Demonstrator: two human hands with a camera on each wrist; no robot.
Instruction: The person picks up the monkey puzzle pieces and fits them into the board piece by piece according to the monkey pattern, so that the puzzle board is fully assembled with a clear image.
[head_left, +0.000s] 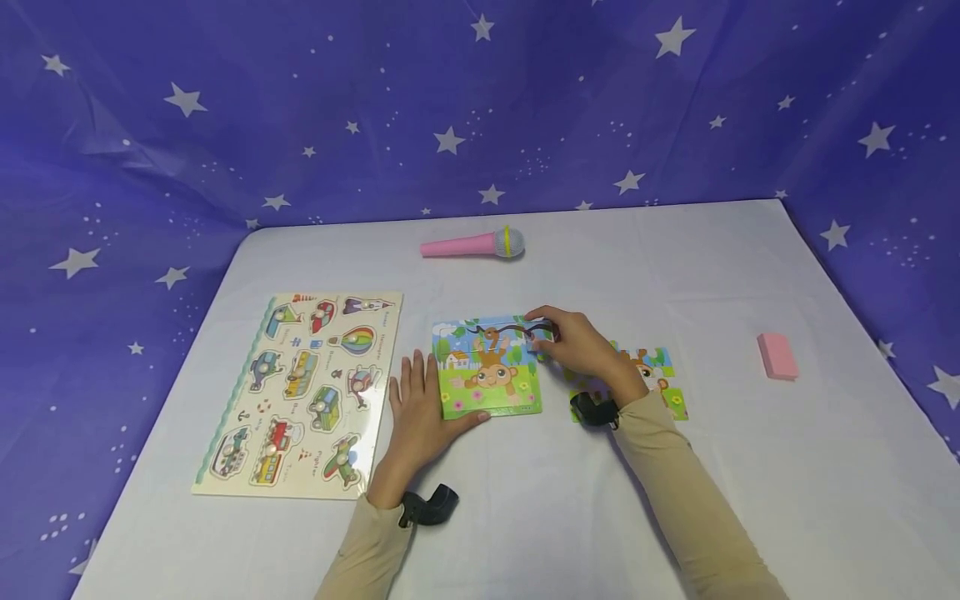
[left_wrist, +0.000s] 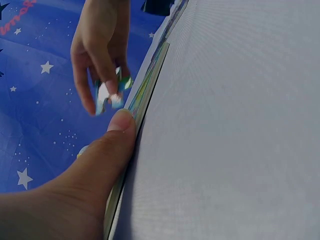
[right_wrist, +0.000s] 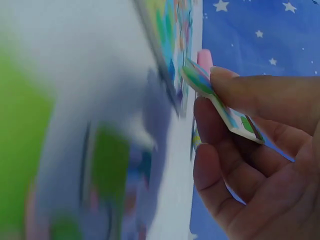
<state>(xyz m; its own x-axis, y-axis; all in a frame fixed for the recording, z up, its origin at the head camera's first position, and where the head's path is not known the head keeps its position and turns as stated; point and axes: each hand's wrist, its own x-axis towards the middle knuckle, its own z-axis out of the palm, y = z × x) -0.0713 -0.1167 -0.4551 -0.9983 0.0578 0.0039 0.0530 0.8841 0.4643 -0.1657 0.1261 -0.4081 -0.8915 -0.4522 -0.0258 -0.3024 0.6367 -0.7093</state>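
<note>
A monkey jigsaw puzzle (head_left: 491, 379) lies in its flat board in the middle of the table. My left hand (head_left: 420, 425) rests at the board's left side, fingers extended, its thumb (left_wrist: 121, 121) along the near edge. Over the upper right corner, my right hand (head_left: 581, 342) pinches a jigsaw piece (right_wrist: 200, 81) between thumb and fingers. The piece is tilted and shows blue, green and a brown branch. In the left wrist view, the held piece (left_wrist: 103, 95) hangs above the board. More jigsaw pieces (head_left: 662, 360) lie to the right, partly hidden under the right forearm.
A wooden vehicle puzzle board (head_left: 300, 417) lies to the left. Behind the jigsaw is a pink toy microphone (head_left: 468, 245). A pink block (head_left: 777, 357) sits at the right. The white-covered table (head_left: 720, 258) meets a starry purple backdrop.
</note>
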